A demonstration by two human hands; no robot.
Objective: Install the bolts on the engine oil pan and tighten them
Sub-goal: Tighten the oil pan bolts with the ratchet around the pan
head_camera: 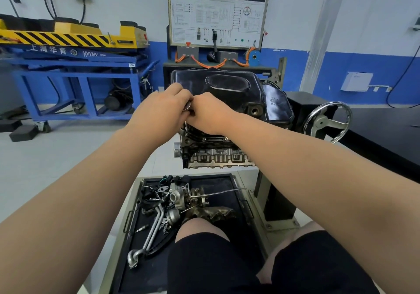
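Black oil pan (pixel 227 89): centre of the frame, a little above the middle, seated on top of the engine block; a round hole in its near right side faces the camera.
Engine block (pixel 216 155): directly under the pan, centre frame.
Bolts (pixel 204 138): two small heads show along the pan's near flange, just below the right wrist.
Silver tool (pixel 187 107): its rounded metal head shows between the two hands at the pan's near left corner; a thin shaft drops from under them towards the flange.
Left hand (pixel 163 109): left of the tool, fingers curled round its head, knuckles up.
Right hand (pixel 211 114): touching the left hand, fingers curled in on the same tool; fingertips hidden.
Handwheel (pixel 327 122): chrome, right of centre, beside the block.
Parts tray (pixel 227 180): lower centre, below the engine, holding a turbocharger (pixel 179 199), pipes and loose hardware.
Lift table (pixel 75 59): blue frame, yellow-and-black striped top, upper left.
Training board (pixel 218 9): top centre, behind the engine, orange cables beneath.
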